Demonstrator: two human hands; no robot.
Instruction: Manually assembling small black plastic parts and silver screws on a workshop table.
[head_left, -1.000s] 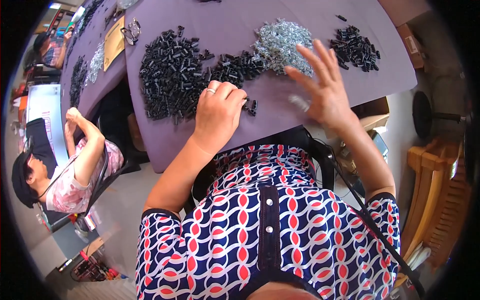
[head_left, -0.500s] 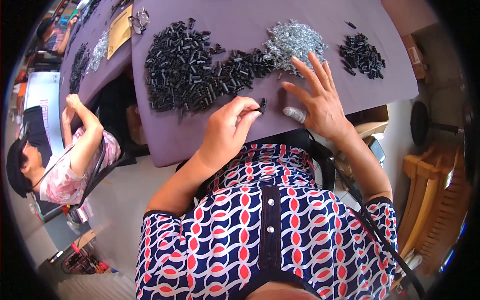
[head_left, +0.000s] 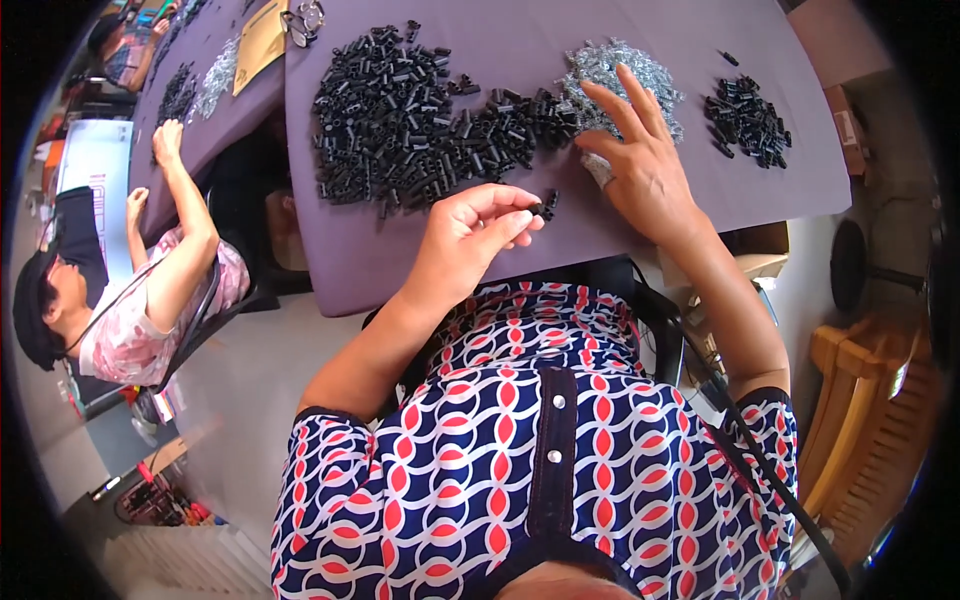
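Observation:
My left hand is closed in a pinch on a small black plastic part, held just above the table near its front edge. My right hand, its thumb wrapped in silvery tape, reaches over the near side of a heap of small shiny silver metal pieces. Its index finger and thumb come together, while the other fingers stretch across the heap. Whatever lies between those two tips is too small to make out. Left of the silver pieces spreads a large heap of black plastic parts.
A smaller heap of black parts lies on the purple-grey tabletop at the right. Glasses and a yellow envelope lie at the far left. A co-worker sits left; a wooden chair stands right.
My right hand has moved forward onto the silver heap, and its thumb and index finger have drawn together. My left hand keeps its black part. The whole view has shifted slightly.

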